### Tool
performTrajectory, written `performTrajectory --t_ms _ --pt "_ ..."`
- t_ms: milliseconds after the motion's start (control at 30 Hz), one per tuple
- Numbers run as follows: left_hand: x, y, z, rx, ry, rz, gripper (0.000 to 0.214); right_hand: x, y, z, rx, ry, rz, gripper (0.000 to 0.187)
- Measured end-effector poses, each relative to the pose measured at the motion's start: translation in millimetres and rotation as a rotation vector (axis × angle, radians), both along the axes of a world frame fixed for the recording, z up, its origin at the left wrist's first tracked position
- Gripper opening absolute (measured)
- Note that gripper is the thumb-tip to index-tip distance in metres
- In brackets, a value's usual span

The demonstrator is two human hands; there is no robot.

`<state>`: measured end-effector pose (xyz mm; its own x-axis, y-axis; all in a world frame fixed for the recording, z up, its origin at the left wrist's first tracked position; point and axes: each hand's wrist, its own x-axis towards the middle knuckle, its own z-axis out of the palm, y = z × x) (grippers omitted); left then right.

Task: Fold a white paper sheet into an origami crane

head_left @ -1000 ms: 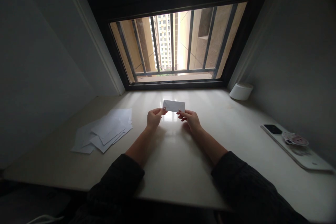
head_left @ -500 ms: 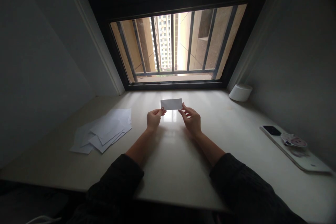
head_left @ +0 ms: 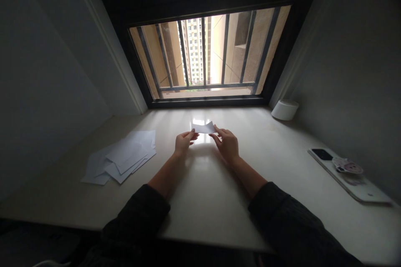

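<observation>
A small white piece of paper is held up between my two hands, above the far middle of the white sill. My left hand pinches its left end between thumb and fingers. At the other end, my right hand has its fingertips closed on the right edge. The paper bends, with its top edge dipping in the middle and the right corner raised. Off to the left of my hands lies a loose pile of white paper sheets, overlapping one another.
A white phone lies camera side up at the right, with a cartoon grip on its back. Near the window's right corner stands a white rounded object. A dark-framed window with bars closes the far side; the sill's front edge is near me.
The paper was flat and facing me; now it is bent, tilted lower and shows less of its surface. Both hands keep their hold, the right slightly further in. The view has shifted slightly.
</observation>
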<state>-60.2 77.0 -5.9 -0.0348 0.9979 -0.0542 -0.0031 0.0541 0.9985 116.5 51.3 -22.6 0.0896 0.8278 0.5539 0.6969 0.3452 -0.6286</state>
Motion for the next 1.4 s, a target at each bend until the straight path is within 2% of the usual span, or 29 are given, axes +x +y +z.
performTrajectory --t_ms 133,300,500,600,700,800,900,1000,1067,1167,1400 --pt "-1 2 -4.6 0.026 0.029 -0.008 0.043 1 3 -1.5 -0.046 0.278 0.005 0.034" --pt "-2 4 -7.9 0.044 0.116 -0.029 0.044 3 13 -7.9 -0.104 0.586 -0.027 0.043" --pt "-5 4 -4.5 0.038 0.1 -0.004 0.043 1 19 -14.3 -0.251 0.823 0.112 0.045" --pt "-8 5 -1.1 0.068 0.075 0.083 0.046 3 20 -12.7 -0.237 0.887 0.112 0.041" --pt "-8 5 1.8 0.186 0.064 0.12 0.051 4 19 -8.9 -0.175 0.854 0.091 0.034" --pt "-4 4 3.7 0.323 0.128 0.03 0.051 4 17 -5.7 -0.146 0.834 0.107 0.03" --pt "-1 1 5.2 0.373 0.196 -0.091 0.038 2 15 -4.1 -0.19 0.887 0.15 0.032" --pt "0 -2 6.2 0.432 0.27 -0.078 0.028 1 15 -4.2 -0.19 0.94 0.171 0.035" --pt "1 -4 5.8 0.392 0.289 -0.063 0.031 1 16 -5.4 -0.159 0.955 0.156 0.037" --pt "1 -5 4.1 0.233 0.244 -0.125 0.043 0 18 -8.5 -0.182 0.988 0.138 0.043" --pt "1 -2 4.4 0.015 -0.007 -0.229 0.05 0 19 -12.2 -0.245 1.07 0.169 0.046"
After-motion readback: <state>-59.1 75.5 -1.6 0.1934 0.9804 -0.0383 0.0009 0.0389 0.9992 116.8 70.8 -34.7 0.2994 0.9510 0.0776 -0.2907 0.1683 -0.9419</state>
